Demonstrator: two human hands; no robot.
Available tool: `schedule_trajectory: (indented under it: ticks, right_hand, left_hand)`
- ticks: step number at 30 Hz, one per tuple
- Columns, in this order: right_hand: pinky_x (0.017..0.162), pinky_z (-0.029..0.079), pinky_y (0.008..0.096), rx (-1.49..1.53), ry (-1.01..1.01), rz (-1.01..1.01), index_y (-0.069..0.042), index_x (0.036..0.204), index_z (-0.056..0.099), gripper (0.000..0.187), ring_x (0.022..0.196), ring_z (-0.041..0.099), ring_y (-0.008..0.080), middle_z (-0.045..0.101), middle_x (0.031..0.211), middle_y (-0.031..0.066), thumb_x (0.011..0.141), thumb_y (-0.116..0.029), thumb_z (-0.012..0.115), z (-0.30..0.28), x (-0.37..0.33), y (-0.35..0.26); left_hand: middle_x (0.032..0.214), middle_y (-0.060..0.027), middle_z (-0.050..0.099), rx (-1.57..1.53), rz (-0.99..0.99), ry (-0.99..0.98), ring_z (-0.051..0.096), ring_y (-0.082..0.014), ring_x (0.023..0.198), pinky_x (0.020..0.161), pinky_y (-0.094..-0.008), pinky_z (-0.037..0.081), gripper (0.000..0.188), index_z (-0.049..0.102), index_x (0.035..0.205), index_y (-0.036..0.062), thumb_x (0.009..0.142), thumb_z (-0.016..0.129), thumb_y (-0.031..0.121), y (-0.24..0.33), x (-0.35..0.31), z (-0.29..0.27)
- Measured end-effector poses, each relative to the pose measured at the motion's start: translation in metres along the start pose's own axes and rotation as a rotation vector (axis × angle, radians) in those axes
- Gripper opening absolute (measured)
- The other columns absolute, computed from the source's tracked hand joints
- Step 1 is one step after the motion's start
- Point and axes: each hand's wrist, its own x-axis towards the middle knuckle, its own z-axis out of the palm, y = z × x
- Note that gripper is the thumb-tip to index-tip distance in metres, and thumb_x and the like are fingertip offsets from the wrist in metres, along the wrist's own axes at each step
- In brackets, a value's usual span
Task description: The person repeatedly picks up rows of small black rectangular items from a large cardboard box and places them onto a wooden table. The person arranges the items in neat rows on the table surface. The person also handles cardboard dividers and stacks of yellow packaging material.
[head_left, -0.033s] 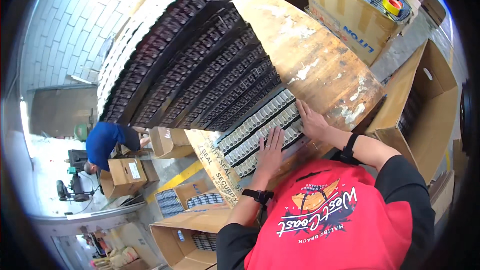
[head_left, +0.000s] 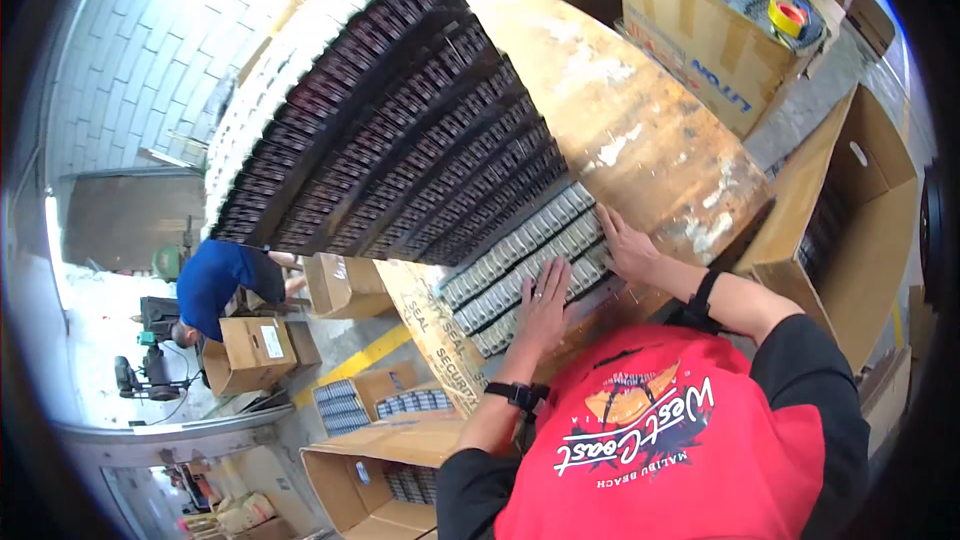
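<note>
My left hand (head_left: 545,306) lies flat with fingers stretched across a black tray of silvery metal parts (head_left: 500,278) set in rows. My right hand (head_left: 630,250) rests at that tray's right end, its fingers extended along the edge. Neither hand is wrapped around anything. Close behind the tray rises a tall stack of black trays (head_left: 400,130), packed with rows of similar small parts and reaching up towards the camera. Under the tray is a worn wooden tabletop (head_left: 660,130), partly hidden by the stack and my arms.
An open cardboard box (head_left: 870,210) stands right of the table. A taped carton (head_left: 680,30) holding tape rolls (head_left: 787,16) is at the far right. More open boxes (head_left: 370,440) with trays sit lower left. A person in blue (head_left: 215,285) bends beside cartons at left.
The tall stack and the surroundings sit slightly further right and lower in the picture. Both hands keep nearly the same place on the tray.
</note>
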Motion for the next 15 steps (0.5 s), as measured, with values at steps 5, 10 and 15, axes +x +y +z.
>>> schedule_trajectory:
  ticks: [5, 10, 15]
  right_hand:
    - [0.097, 0.038, 0.0333, 0.447, 0.17, -0.004, -0.001, 0.138, 0.024, 0.064, 0.119, 0.046, 0.0303, 0.042, 0.132, 0.0208, 0.085, -0.02, 0.053, 0.028, 0.001, 0.052]
    - [0.097, 0.036, 0.0286, 0.959, -0.009, 0.242, -0.006, 0.135, 0.037, 0.05, 0.113, 0.049, 0.0189, 0.054, 0.122, 0.0118, 0.088, -0.016, 0.051, 0.02, -0.006, 0.031]
    - [0.097, 0.035, 0.0282, 1.19, 0.092, 0.099, -0.001, 0.13, 0.043, 0.045, 0.111, 0.048, 0.0152, 0.055, 0.119, 0.0076, 0.087, -0.011, 0.051, -0.014, -0.018, -0.008]
  left_hand:
    - [0.136, -0.0255, 0.034, -0.345, -0.655, 0.617, 0.031, -0.0377, 0.128, 0.107, -0.0438, 0.021, 0.059, 0.029, 0.133, -0.0075, 0.087, 0.052, 0.021, -0.04, -0.05, -0.012]
    - [0.124, -0.02, 0.05, -1.076, -0.943, 0.535, 0.043, -0.0275, 0.117, 0.101, -0.0343, 0.03, 0.052, 0.041, 0.126, -0.0094, 0.09, 0.053, 0.026, -0.098, -0.115, 0.071]
    - [0.106, -0.0085, 0.056, -1.321, -0.806, 0.797, 0.05, -0.0159, 0.096, 0.085, -0.0294, 0.039, 0.035, 0.053, 0.113, -0.0043, 0.09, 0.054, 0.022, -0.05, -0.113, 0.01]
